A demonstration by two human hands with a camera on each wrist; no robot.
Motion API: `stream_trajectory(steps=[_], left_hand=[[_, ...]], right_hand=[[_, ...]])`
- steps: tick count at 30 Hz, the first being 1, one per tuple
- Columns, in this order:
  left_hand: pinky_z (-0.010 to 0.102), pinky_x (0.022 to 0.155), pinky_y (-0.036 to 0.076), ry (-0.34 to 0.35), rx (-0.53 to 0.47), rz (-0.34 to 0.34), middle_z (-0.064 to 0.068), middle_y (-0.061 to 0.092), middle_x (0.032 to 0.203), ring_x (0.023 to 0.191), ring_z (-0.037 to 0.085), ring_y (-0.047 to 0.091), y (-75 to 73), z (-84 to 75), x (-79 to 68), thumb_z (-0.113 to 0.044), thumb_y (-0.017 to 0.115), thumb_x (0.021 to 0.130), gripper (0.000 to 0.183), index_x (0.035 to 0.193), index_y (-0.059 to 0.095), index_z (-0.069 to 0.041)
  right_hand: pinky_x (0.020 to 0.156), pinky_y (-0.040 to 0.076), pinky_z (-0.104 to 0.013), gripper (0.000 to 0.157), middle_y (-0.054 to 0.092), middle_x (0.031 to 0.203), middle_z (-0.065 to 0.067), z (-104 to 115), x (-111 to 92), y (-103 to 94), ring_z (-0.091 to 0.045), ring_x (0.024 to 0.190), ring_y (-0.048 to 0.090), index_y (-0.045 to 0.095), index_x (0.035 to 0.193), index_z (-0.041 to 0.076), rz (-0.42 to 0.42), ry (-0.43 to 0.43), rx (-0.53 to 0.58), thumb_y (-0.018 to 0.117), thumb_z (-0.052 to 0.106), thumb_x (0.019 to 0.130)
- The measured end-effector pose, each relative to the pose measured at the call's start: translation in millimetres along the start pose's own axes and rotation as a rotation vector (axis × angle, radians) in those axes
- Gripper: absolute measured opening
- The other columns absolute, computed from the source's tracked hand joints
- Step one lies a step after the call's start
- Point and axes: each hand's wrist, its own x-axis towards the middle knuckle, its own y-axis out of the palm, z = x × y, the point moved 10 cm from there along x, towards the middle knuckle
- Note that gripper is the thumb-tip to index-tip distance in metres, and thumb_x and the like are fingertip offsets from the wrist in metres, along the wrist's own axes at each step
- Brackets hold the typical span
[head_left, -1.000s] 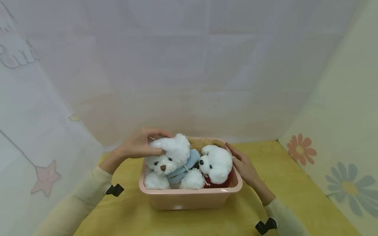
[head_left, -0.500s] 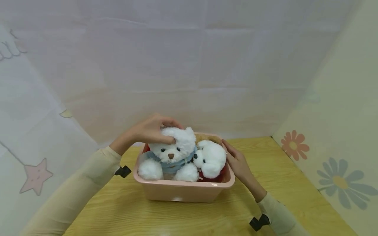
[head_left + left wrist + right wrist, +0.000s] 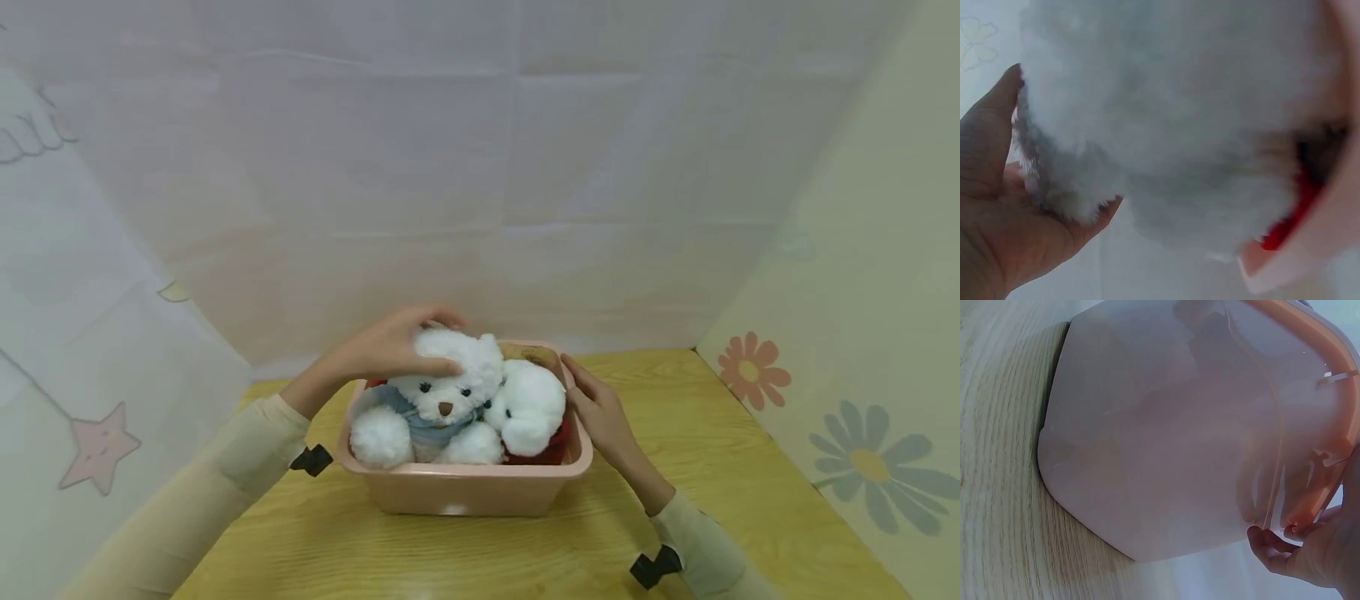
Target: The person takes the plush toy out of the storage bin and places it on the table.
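Note:
A white teddy bear (image 3: 480, 360) in a light blue top sits upright in a pink plastic bin (image 3: 465, 493). My left hand (image 3: 386, 346) grips the bear's head from above, thumb on the forehead and fingers behind. In the left wrist view the left hand (image 3: 1019, 234) curls round white fur. Against the bear's side leans a white plush dog (image 3: 531, 408) in red, its nose hidden. My right hand (image 3: 606, 423) holds the bin's right rim. The right wrist view shows the right hand's fingers (image 3: 1266, 547) bent under that rim, on the bin's outer wall (image 3: 1147, 437).
Behind the dog, brown plush (image 3: 525, 352) shows at the bin's back. The bin stands on a yellow wood-grain table (image 3: 720, 467). Pale cloth walls (image 3: 405, 183) rise at the back and both sides, printed with flowers and a star.
The left hand has shifted the bear rightward and turned its tilted head more upright. It now presses against the dog and covers the dog's nose. My right hand keeps to the rim.

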Motion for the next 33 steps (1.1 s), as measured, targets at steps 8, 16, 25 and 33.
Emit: stream_trajectory(steps=[8, 16, 25, 33], left_hand=[[0.048, 0.097, 0.048, -0.144, -0.175, -0.032, -0.004, 0.054, 0.139, 0.12, 0.019, 0.057, 12.1, 32.9, -26.5, -0.047, 0.085, 0.081, 0.082, 0.151, 0.044, -0.033], [0.04, 0.083, 0.053, -0.187, -0.074, -0.168, -0.01, 0.065, 0.116, 0.099, 0.012, 0.064, 6.4, 29.4, -15.1, -0.061, 0.083, 0.077, 0.07, 0.134, 0.058, -0.031], [0.039, 0.071, 0.058, -0.131, -0.19, -0.297, -0.007, 0.073, 0.102, 0.084, 0.016, 0.07, -8.9, 18.1, -11.1, -0.047, 0.088, 0.078, 0.047, 0.116, 0.073, -0.024], [0.039, 0.06, 0.056, -0.213, -0.498, -0.484, 0.01, 0.072, 0.107, 0.08, 0.024, 0.067, -34.3, 52.3, -46.6, -0.035, 0.09, 0.08, 0.047, 0.119, 0.074, -0.016]], right_hand=[[0.075, 0.046, -0.033, 0.051, 0.044, 0.155, -0.009, -0.7, -8.1, -8.4, -0.028, 0.1, 0.055, 0.046, 0.155, 0.022, -0.02, 0.002, -0.022, 0.049, 0.014, 0.104], [0.086, 0.049, -0.032, 0.051, 0.048, 0.152, -0.009, 6.3, -0.3, -3.7, -0.024, 0.115, 0.059, 0.05, 0.153, 0.017, -0.048, -0.025, 0.014, 0.051, 0.012, 0.102], [0.097, 0.047, -0.036, 0.046, 0.05, 0.15, -0.01, 0.6, 6.3, -3.2, -0.027, 0.134, 0.049, 0.05, 0.152, 0.013, -0.053, -0.039, 0.037, 0.051, 0.02, 0.107], [0.084, 0.049, -0.02, 0.045, 0.056, 0.144, -0.011, -8.1, 6.5, -9.2, -0.02, 0.112, 0.059, 0.055, 0.149, 0.014, -0.063, -0.015, 0.075, 0.054, 0.016, 0.104]])
